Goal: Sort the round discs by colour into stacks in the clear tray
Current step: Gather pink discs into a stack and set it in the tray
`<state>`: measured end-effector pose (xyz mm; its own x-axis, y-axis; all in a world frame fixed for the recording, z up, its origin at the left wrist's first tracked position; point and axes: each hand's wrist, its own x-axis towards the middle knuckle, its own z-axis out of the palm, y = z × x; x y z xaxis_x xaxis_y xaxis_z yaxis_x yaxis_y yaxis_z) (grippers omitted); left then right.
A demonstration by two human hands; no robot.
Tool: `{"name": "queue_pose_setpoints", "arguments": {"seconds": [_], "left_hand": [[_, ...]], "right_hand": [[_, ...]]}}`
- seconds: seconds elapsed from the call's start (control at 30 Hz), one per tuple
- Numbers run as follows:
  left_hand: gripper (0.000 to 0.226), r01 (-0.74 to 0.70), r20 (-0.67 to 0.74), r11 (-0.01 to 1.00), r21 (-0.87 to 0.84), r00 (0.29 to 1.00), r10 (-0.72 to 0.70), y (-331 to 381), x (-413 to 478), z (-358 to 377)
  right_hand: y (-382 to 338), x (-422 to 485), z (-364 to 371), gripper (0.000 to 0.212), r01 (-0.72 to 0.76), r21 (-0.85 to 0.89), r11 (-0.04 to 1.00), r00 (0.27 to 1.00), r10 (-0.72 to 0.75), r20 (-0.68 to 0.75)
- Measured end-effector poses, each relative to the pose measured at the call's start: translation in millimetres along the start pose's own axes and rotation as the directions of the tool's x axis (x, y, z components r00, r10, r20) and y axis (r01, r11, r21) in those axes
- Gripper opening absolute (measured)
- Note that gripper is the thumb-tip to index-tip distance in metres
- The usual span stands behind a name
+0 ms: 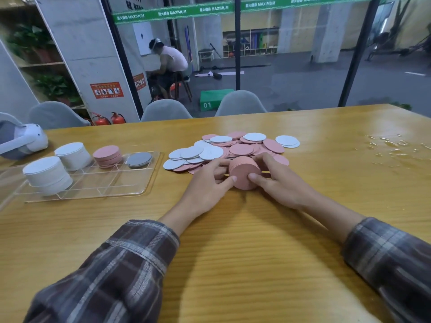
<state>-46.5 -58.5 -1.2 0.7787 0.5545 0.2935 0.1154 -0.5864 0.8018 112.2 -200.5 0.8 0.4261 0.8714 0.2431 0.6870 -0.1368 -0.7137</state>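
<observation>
Both hands hold a stack of pink discs [243, 172] on the table, just in front of the loose pile of pink and white discs [231, 149]. My left hand [207, 185] grips the stack's left side and my right hand [277, 180] grips its right side, thumbs at the front. The clear tray [130, 183] lies to the left. It holds two tall white stacks [47, 174] [72, 155], a pink stack [107, 156] and a low grey stack [139, 159].
A white headset [22, 141] lies at the table's far left behind the tray. Spilled water [394, 145] glistens on the table at the right. Grey chairs [240, 103] stand along the far edge.
</observation>
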Motion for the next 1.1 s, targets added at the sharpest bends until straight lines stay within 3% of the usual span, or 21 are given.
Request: {"name": "queue_pose_setpoints", "arguments": {"seconds": [0.37, 0.9, 1.1], "left_hand": [[0.026, 0.065, -0.146, 0.997, -0.035, 0.987, -0.069, -22.3, -16.9, -76.3], [0.026, 0.211, -0.322, 0.977, 0.005, 0.926, -0.198, -70.7, -55.6, -225.5], [0.029, 0.28, -0.384, 0.958, 0.058, 0.892, -0.237, -88.1, -63.6, -259.2]], "right_hand": [[-59.7, 35.8, 30.8, 0.032, 0.078, -0.107, 0.991, 0.996, -0.074, 0.04], [-159.8, 129.9, 152.5, 0.027, 0.215, 0.028, 0.976, 0.954, -0.216, 0.209], [-184.6, 162.9, 190.3, 0.044, 0.159, 0.093, 0.983, 0.95, -0.178, 0.258]]}}
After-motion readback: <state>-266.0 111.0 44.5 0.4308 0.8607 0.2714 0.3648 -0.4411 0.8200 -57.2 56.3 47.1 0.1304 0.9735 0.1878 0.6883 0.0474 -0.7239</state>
